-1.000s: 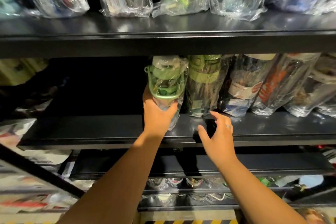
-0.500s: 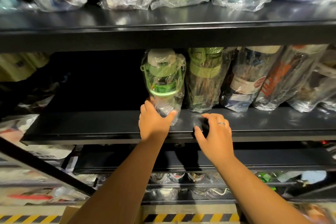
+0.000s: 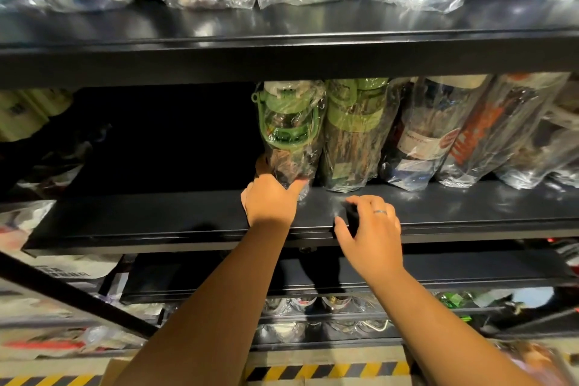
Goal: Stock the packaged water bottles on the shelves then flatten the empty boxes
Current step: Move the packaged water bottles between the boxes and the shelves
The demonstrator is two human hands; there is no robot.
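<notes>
black middle shelf (image 3: 156, 219): bagged bottles (image 3: 416, 135) in row, right half; left half bare.

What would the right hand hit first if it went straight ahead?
Probably the base of the second bottle from the left; the right hand points at it, though depth is unclear.

Both arms reach forward: my left hand (image 3: 271, 201) grips a bagged bottle (image 3: 289, 130) low, my right hand (image 3: 369, 230) hovers, loosely curled.
</notes>
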